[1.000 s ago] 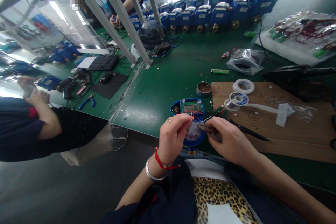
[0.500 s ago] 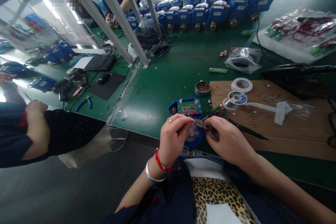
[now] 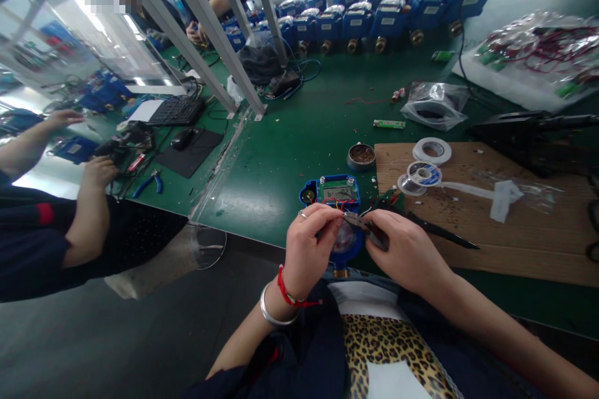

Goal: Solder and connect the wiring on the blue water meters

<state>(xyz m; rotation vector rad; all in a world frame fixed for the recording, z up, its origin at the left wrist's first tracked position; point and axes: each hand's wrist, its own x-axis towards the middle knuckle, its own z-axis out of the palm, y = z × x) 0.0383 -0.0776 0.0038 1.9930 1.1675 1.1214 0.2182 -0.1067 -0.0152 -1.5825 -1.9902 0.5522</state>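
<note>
left fingers point(image 3: 327, 212) pinched, can't tell on what, right fingers point(image 3: 377, 218) round pliers point(image 3: 359, 222), lcd screen point(image 3: 337, 194) just beyond, kinda reads "02"

The camera sits on the wearer's head, looking forward and steeply down: the yellow-and-black leopard-print cloth point(image 3: 388, 333) lies close, at the bottom edge, with the bare left hand point(image 3: 306, 249) and bare right hand point(image 3: 407, 249) near, just below centre. Beyond, it takes in the green tabletop point(image 3: 262, 162) up to a distant row of blue boxy units with brass fittings point(image 3: 358, 22) (the grey metal posts point(image 3: 219, 31) at upper left appear slanted).
</note>
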